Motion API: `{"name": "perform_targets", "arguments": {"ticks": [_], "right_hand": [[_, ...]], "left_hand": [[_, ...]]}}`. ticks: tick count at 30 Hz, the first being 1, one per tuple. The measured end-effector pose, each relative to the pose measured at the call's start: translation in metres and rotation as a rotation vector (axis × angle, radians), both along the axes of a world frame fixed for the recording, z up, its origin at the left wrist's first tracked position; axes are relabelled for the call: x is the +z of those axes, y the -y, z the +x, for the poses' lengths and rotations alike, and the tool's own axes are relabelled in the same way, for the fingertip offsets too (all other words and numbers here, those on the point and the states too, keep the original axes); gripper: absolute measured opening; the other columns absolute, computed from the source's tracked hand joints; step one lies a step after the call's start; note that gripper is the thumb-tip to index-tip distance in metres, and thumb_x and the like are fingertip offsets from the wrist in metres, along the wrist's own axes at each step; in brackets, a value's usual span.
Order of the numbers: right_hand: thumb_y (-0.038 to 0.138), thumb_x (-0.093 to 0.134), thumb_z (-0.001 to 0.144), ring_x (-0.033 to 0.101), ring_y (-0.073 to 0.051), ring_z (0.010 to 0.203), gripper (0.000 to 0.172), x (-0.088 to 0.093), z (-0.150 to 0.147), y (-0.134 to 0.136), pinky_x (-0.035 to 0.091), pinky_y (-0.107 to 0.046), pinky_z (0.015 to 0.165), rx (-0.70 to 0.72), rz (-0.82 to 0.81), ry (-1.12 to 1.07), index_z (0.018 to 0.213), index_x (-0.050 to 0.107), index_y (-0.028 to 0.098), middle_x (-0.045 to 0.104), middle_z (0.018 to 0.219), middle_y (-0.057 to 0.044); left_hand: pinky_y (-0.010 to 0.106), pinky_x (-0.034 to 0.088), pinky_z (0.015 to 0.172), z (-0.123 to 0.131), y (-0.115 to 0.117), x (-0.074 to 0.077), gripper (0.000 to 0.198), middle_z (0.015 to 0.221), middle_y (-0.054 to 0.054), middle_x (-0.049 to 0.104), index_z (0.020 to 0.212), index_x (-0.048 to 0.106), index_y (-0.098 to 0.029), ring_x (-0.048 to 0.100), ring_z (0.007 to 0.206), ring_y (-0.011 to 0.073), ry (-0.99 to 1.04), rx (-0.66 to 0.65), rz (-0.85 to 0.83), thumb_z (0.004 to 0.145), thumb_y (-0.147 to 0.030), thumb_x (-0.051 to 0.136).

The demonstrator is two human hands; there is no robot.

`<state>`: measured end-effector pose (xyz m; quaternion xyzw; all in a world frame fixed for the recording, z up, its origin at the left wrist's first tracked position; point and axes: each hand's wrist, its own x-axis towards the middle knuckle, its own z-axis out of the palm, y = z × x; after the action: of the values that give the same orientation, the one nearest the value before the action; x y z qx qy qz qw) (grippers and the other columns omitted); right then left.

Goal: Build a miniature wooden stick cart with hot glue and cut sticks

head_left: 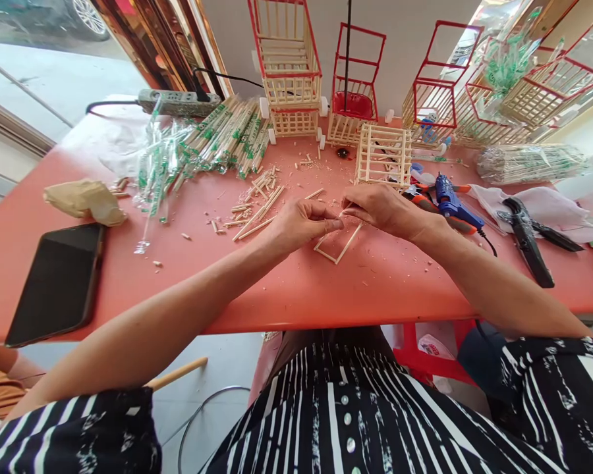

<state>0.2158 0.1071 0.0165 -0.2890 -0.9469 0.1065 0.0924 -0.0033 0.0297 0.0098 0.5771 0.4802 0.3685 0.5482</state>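
Note:
A small rectangular frame of thin wooden sticks (346, 247) is at the table's near middle, its far end hidden by my fingers. My left hand (306, 224) pinches at its far left side, thumb and forefinger pressed together. Close beside it, my right hand (383, 209) closes its fingertips on the far end from above. The fingertips of both hands nearly meet, and the exact joint between them is hard to see. Left of my left hand lie loose cut sticks (263, 214). Just beyond my right hand stands a slatted stick basket (384, 155).
Stick carts with red edging (292, 85) line the back. Wrapped chopsticks (232, 135), a power strip (178, 103), crumpled brown paper (85, 201) and a phone (56, 280) are at left. A blue glue gun (452, 201) and black-handled pliers (528, 240) lie at right.

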Motion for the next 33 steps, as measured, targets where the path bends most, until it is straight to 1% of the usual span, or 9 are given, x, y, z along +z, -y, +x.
{"name": "perform_targets", "arguments": {"ticks": [2, 5, 8, 13, 17, 23, 28, 31, 33], "right_hand": [[0.021, 0.063, 0.102, 0.056, -0.018, 0.079, 0.007, -0.001, -0.001, -0.001, 0.036, -0.029, 0.073, 0.025, 0.010, -0.007, 0.098, 0.068, 0.018, 0.070, 0.089, -0.005], [0.019, 0.059, 0.103, 0.054, -0.017, 0.077, 0.013, 0.000, -0.005, -0.001, 0.036, -0.028, 0.072, 0.045, 0.001, 0.007, 0.091, 0.066, 0.019, 0.068, 0.084, -0.004], [0.013, 0.057, 0.100, 0.057, -0.016, 0.080, 0.015, 0.003, -0.009, 0.001, 0.039, -0.028, 0.074, 0.070, -0.015, 0.029, 0.091, 0.064, 0.021, 0.068, 0.086, -0.003], [0.007, 0.056, 0.097, 0.056, -0.016, 0.074, 0.017, 0.014, -0.017, 0.007, 0.039, -0.029, 0.070, 0.104, 0.015, 0.094, 0.092, 0.064, 0.021, 0.067, 0.084, -0.002], [0.006, 0.055, 0.098, 0.058, -0.016, 0.074, 0.019, 0.020, -0.021, 0.007, 0.040, -0.029, 0.068, 0.133, -0.020, 0.124, 0.095, 0.067, 0.021, 0.070, 0.087, -0.002], [0.018, 0.061, 0.101, 0.069, -0.020, 0.090, 0.015, 0.010, -0.021, -0.004, 0.047, -0.030, 0.079, 0.137, -0.056, 0.056, 0.109, 0.074, 0.018, 0.078, 0.105, -0.008], [0.035, 0.062, 0.106, 0.069, -0.031, 0.125, 0.040, 0.001, -0.008, 0.006, 0.051, -0.042, 0.105, -0.018, -0.055, -0.089, 0.139, 0.070, 0.016, 0.076, 0.134, -0.016], [0.036, 0.061, 0.105, 0.062, -0.034, 0.141, 0.049, 0.003, 0.005, 0.026, 0.048, -0.048, 0.116, -0.163, -0.033, -0.111, 0.149, 0.065, 0.015, 0.068, 0.150, -0.020], [0.032, 0.062, 0.104, 0.061, -0.035, 0.142, 0.048, 0.007, 0.013, 0.042, 0.047, -0.049, 0.117, -0.247, -0.024, -0.112, 0.148, 0.065, 0.014, 0.066, 0.153, -0.020]], "left_hand": [[0.023, 0.030, 0.054, -0.002, 0.001, 0.002, 0.017, 0.054, -0.005, 0.056, 0.077, 0.081, -0.014, 0.041, 0.052, 0.0070, -0.061, -0.005, 0.064, 0.079, -0.031, 0.081], [0.025, 0.032, 0.054, -0.009, 0.004, 0.008, 0.026, 0.061, -0.003, 0.062, 0.097, 0.087, -0.016, 0.043, 0.052, 0.0084, -0.173, -0.017, 0.142, 0.087, -0.038, 0.076], [0.026, 0.034, 0.054, -0.019, 0.004, 0.011, 0.031, 0.068, -0.001, 0.068, 0.112, 0.086, -0.019, 0.046, 0.051, 0.0093, -0.287, 0.052, 0.221, 0.092, -0.036, 0.071], [0.026, 0.048, 0.061, -0.026, -0.001, 0.003, 0.022, 0.079, 0.003, 0.078, 0.099, 0.085, -0.017, 0.064, 0.062, 0.0139, -0.413, 0.076, 0.284, 0.084, -0.023, 0.069], [0.026, 0.052, 0.064, -0.022, -0.001, -0.005, 0.017, 0.081, 0.004, 0.080, 0.092, 0.081, -0.018, 0.071, 0.068, 0.0166, -0.450, 0.058, 0.277, 0.080, -0.020, 0.069], [0.025, 0.054, 0.061, -0.017, 0.005, -0.009, 0.011, 0.073, 0.001, 0.078, 0.088, 0.074, -0.019, 0.074, 0.063, 0.0180, -0.351, -0.001, 0.206, 0.079, -0.022, 0.069], [0.025, 0.048, 0.052, -0.017, 0.009, -0.005, 0.008, 0.067, 0.002, 0.076, 0.083, 0.073, -0.019, 0.069, 0.054, 0.0169, -0.344, -0.027, 0.162, 0.080, -0.025, 0.069], [0.025, 0.049, 0.057, -0.018, 0.012, 0.001, 0.007, 0.066, 0.002, 0.075, 0.079, 0.072, -0.019, 0.071, 0.058, 0.0170, -0.404, -0.003, 0.228, 0.081, -0.025, 0.069], [0.025, 0.050, 0.059, -0.019, 0.014, 0.006, 0.007, 0.064, 0.001, 0.075, 0.077, 0.072, -0.020, 0.072, 0.060, 0.0170, -0.448, -0.004, 0.270, 0.082, -0.024, 0.068]]}}
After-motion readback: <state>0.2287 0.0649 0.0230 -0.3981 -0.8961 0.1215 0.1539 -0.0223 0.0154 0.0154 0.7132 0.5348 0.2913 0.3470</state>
